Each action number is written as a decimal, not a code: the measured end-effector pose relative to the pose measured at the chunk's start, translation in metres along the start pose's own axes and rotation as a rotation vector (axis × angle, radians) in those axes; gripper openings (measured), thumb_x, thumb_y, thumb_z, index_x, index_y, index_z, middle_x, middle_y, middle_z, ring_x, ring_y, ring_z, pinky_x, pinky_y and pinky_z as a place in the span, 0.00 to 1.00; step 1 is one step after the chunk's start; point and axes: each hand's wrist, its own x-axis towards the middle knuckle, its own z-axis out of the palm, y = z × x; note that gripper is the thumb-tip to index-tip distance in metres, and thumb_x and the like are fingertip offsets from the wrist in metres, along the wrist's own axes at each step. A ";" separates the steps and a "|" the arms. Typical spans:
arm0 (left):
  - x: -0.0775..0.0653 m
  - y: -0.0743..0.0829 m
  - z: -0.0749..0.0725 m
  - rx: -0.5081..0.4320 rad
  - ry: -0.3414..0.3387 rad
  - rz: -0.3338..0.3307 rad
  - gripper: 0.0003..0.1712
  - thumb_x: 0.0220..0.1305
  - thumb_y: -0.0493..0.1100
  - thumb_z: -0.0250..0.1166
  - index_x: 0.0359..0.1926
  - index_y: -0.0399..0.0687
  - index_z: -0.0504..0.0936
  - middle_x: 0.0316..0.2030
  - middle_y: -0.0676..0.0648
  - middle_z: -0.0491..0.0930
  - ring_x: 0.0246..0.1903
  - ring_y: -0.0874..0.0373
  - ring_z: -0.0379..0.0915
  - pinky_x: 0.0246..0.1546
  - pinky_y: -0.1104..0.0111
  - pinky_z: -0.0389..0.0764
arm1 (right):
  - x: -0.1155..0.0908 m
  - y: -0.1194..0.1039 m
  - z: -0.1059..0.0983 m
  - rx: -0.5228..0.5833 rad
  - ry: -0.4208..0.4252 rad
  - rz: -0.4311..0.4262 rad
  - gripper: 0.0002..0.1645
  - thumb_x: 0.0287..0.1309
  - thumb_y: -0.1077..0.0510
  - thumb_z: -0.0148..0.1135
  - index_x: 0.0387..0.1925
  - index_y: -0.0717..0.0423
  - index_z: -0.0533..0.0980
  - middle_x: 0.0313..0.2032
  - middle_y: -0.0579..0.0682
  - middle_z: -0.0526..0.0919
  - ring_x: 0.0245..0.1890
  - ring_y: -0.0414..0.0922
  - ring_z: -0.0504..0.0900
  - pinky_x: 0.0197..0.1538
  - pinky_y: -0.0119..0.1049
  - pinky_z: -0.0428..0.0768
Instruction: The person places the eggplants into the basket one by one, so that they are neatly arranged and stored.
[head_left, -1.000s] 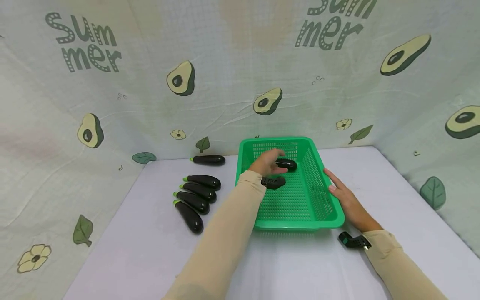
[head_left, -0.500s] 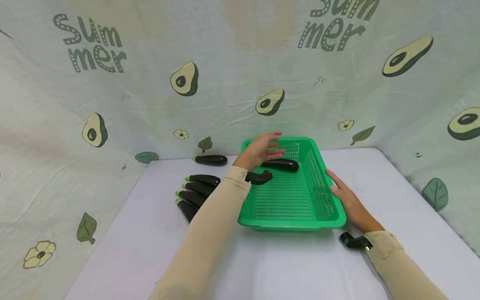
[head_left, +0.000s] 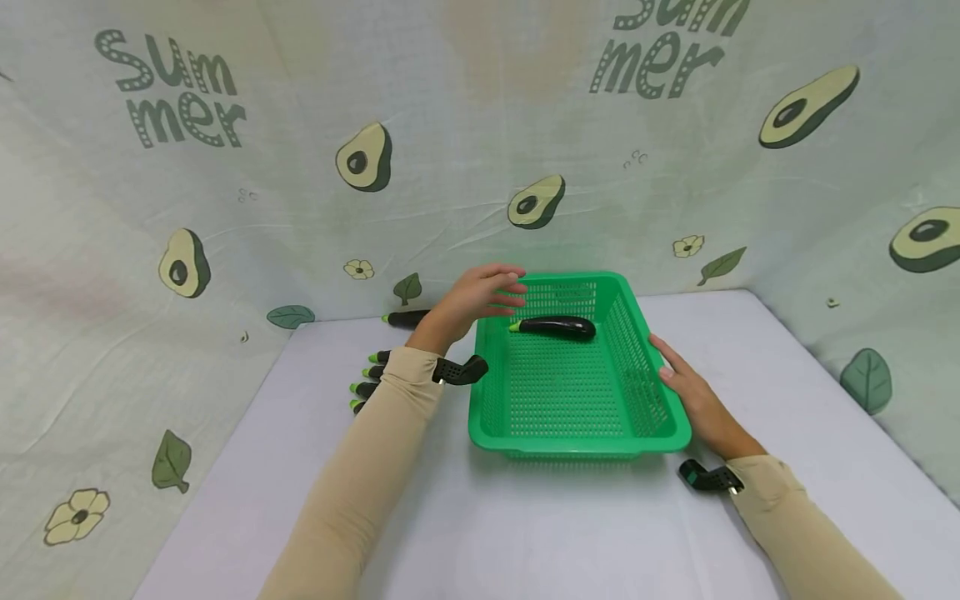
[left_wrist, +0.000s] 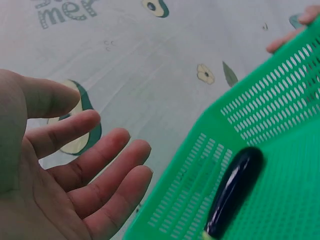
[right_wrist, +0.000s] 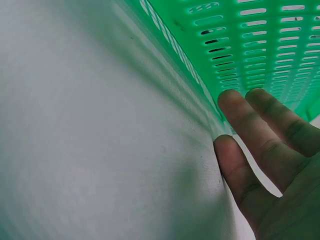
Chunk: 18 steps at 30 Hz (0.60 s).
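Note:
My left hand (head_left: 476, 296) hovers near the left rim of a green plastic basket (head_left: 585, 446), its fingers spread and holding nothing. In the left wrist view, the palm and loosely bent fingers show beside the basket wall. One dark eggplant (head_left: 558, 327) with a green stem end lies in the basket, toward the back. My right hand (head_left: 701, 408) holds the basket's right rim, with thumb and index fingertip over the edge. In the right wrist view, other fingers (right_wrist: 270, 112) lie against the slotted outer wall.
Left of the basket, several eggplants (head_left: 365, 389) lie in a row, mostly hidden behind my left arm. Another eggplant (head_left: 405, 319) lies farther back. A white cloth covers the table (head_left: 540, 533), and a printed curtain (head_left: 450, 125) hangs behind it.
My left hand has let go of the eggplant in the basket, risen and moved left past the rim. The eggplant stays where it was released. My right hand has kept its place.

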 end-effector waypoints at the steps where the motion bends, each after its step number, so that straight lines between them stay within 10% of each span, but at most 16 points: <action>1: -0.004 -0.001 -0.003 0.024 -0.001 0.001 0.20 0.78 0.48 0.54 0.65 0.47 0.75 0.54 0.42 0.80 0.55 0.45 0.78 0.57 0.55 0.77 | 0.000 0.000 0.000 0.002 -0.005 0.001 0.33 0.81 0.49 0.36 0.80 0.38 0.45 0.79 0.50 0.42 0.76 0.51 0.41 0.69 0.63 0.44; 9: -0.033 -0.017 -0.024 0.166 -0.012 0.036 0.19 0.79 0.47 0.53 0.64 0.47 0.75 0.58 0.37 0.77 0.52 0.50 0.80 0.54 0.59 0.79 | -0.002 -0.001 0.002 -0.013 -0.006 0.005 0.33 0.81 0.49 0.35 0.81 0.38 0.44 0.79 0.51 0.42 0.73 0.41 0.47 0.62 0.25 0.55; 18: -0.070 -0.039 -0.046 0.285 0.218 0.054 0.17 0.77 0.48 0.55 0.59 0.50 0.80 0.51 0.43 0.82 0.49 0.54 0.81 0.52 0.56 0.80 | -0.002 -0.004 0.000 -0.088 0.031 0.015 0.32 0.80 0.48 0.39 0.80 0.35 0.48 0.79 0.47 0.46 0.76 0.47 0.43 0.73 0.54 0.44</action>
